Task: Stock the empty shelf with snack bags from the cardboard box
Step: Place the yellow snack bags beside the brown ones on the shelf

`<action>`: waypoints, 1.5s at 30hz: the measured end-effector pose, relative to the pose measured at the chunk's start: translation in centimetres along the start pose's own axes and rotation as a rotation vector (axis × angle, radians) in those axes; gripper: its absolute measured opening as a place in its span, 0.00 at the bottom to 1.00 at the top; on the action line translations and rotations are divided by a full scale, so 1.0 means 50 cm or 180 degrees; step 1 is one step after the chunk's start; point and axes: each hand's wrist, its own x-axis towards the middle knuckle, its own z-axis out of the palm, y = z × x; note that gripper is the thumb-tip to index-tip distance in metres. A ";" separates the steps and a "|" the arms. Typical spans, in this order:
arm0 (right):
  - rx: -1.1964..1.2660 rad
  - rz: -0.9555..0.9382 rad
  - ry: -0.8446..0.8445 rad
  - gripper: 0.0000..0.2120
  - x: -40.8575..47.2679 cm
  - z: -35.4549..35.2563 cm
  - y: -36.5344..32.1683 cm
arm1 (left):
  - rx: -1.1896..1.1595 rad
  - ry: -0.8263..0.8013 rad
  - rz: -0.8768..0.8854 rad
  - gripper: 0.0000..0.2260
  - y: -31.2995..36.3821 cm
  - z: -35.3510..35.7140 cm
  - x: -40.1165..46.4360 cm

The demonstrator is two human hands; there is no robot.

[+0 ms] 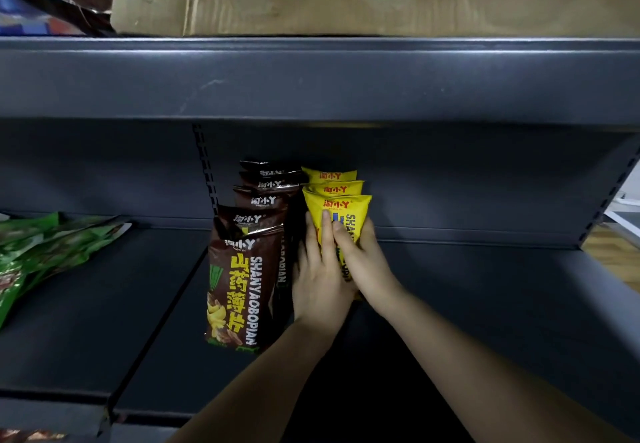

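Partway. Dark grey metal shelf [485, 304] holds row of five brown foil snack bags [242, 286]; beside it, three yellow snack bags [341, 205]. Left hand [320, 279], right hand [363, 259] both clasp front yellow bag, seating it. Most shelf bare; brown cardboard box [346, 6] on shelf above.

A: Bright yellow bags [337, 200] at centre, red logo up top, dark lettering down the side!

B: And beside them the brown bags [242, 290], glossy dark brown, yellow characters, white "SHANYAOBOPIAN", yellow chips pictured low on the front.

A: The shelf [485, 304] is dark grey all over, matt.

B: Far left, green bags [41, 248], leafy green with reddish patches.

A: Above sits a box [381, 6], plain tan, with a white-and-teal panel behind.
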 end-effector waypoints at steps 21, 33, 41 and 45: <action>-0.1282 -0.0951 0.0891 0.18 -0.079 -0.005 -0.039 | 0.0101 0.0473 0.0843 0.23 0.018 -0.122 -0.076; -0.1256 -0.0770 -0.0804 0.26 -0.103 0.115 -0.054 | -0.1107 0.0368 -0.1021 0.38 -0.112 -0.210 -0.080; -0.0333 -0.0426 -0.0509 0.26 -0.107 0.142 -0.040 | -0.1691 0.0494 -0.1322 0.20 -0.091 -0.184 -0.063; 0.0127 -0.0340 -0.0539 0.23 -0.106 0.146 -0.033 | -0.1525 0.0779 -0.1500 0.19 -0.078 -0.164 -0.056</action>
